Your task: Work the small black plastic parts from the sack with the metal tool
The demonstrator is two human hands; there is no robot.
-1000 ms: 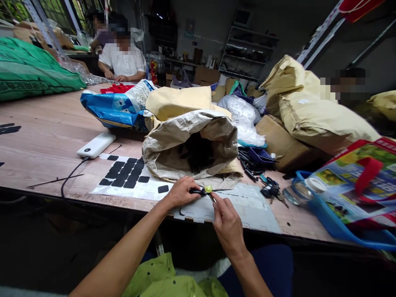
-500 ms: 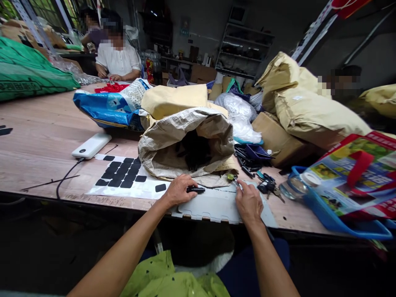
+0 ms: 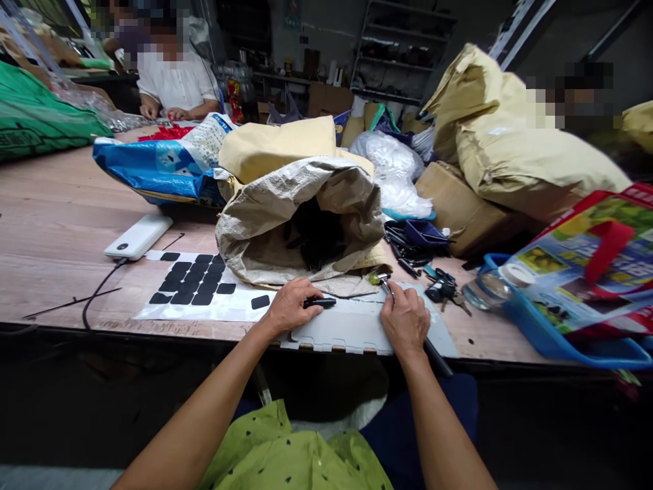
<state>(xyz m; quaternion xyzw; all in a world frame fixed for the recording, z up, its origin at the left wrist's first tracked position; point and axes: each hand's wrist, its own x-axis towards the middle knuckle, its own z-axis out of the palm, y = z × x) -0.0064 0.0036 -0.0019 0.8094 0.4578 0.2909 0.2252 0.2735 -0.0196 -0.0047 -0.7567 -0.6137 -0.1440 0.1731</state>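
My left hand (image 3: 292,306) rests at the left of a grey board (image 3: 339,327) on the table edge. Its fingers are closed on a slim black pen-like piece (image 3: 320,301) lying flat over the board. In my right hand (image 3: 407,318) is a small hammer with a yellow-green head (image 3: 377,279), a metal shaft and a black handle (image 3: 437,357) that sticks out below the wrist. The hammer head is right of the black piece, apart from it, near the mouth of a beige sack (image 3: 249,241). Dark items lie inside the sack, too shadowed to make out.
Left stand a white sheet with black rounded pads (image 3: 191,280) and a white power bank (image 3: 137,236) with its cable. Right are black parts (image 3: 408,255), keys (image 3: 462,303), a jar (image 3: 484,291) and a blue basket (image 3: 571,350). A person in white (image 3: 176,85) sits across.
The view has shifted, so most of the table sits higher in the picture. My right hand has moved slightly left with the hammer, and more of its black handle shows. The left hand keeps its hold.
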